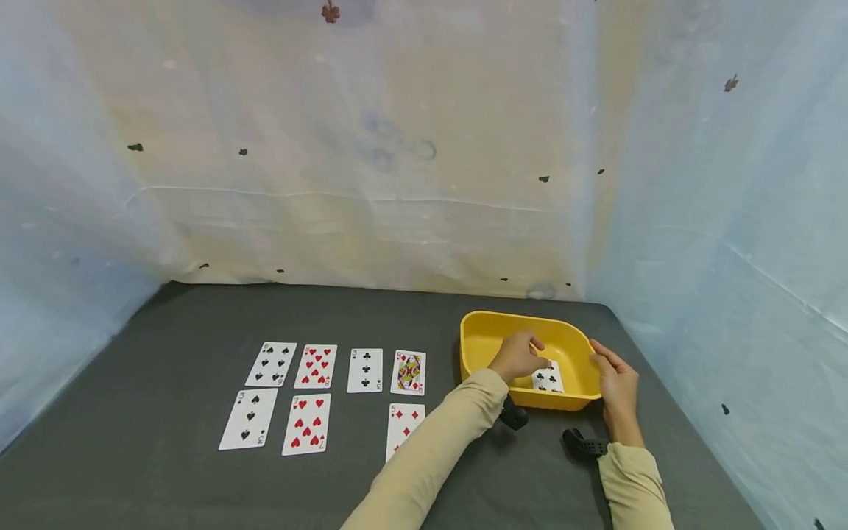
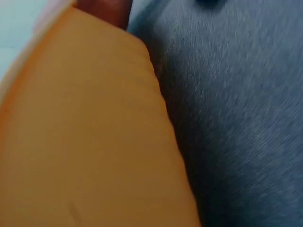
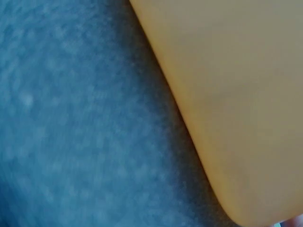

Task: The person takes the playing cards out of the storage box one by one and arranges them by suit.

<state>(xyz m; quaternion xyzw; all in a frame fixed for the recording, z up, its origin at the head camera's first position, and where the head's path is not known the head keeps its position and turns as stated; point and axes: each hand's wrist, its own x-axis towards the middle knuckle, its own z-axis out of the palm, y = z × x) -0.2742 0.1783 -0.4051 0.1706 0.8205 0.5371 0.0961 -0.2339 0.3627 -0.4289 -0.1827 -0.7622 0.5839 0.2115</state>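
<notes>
My right hand (image 1: 619, 383) grips the right rim of a yellow plastic tray (image 1: 490, 324), with the thumb over the edge. My left hand (image 1: 520, 357) reaches over the near rim into the tray, thumb and fingers bent and their tips apart. Right under its thumb is a white playing card with black clubs (image 1: 548, 379), its upper part covered by the hand; whether the thumb pinches it cannot be told. The tray wall (image 2: 90, 123) fills much of the left wrist view, and the tray's outer side (image 3: 246, 113) shows in the right wrist view.
Left of the tray, face-up cards lie in two rows on the dark cloth table (image 1: 165, 412): a queen of diamonds (image 1: 408, 372), a three of clubs (image 1: 365, 370), a seven of hearts (image 1: 307, 425) and others. My left sleeve (image 1: 430, 449) partly covers a five of diamonds (image 1: 403, 423).
</notes>
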